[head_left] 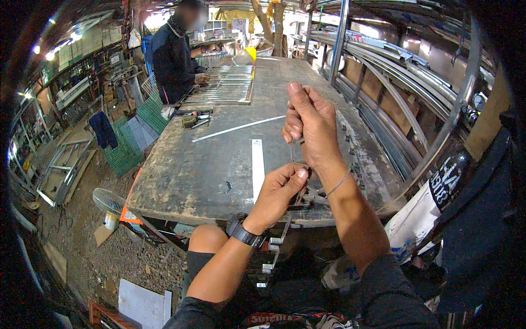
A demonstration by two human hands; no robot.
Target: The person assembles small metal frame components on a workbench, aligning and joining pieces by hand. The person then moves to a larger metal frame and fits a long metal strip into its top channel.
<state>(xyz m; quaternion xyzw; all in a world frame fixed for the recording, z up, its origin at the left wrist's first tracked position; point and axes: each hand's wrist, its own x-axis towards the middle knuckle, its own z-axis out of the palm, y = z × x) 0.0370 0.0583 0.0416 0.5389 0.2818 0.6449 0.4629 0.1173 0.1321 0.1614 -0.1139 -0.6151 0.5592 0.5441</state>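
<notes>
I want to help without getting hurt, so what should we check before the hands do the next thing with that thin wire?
1. Left hand pinches the thin wire: ok.
2. Right hand grips its upper end: ok.
3. Wire stretched straight between the hands: cannot tell, too thin.
4. Flat metal strip lies apart from the hands: ok.
5. Other person stands far off at the metal grille: ok.
6. Gloves on: not ok, both hands are bare.

My left hand (pixel 279 189) and raised right hand (pixel 308 125) pinch a thin wire (pixel 291 153) above the near edge of the workbench (pixel 219 164); a flat metal strip (pixel 257 164) lies just left.
</notes>
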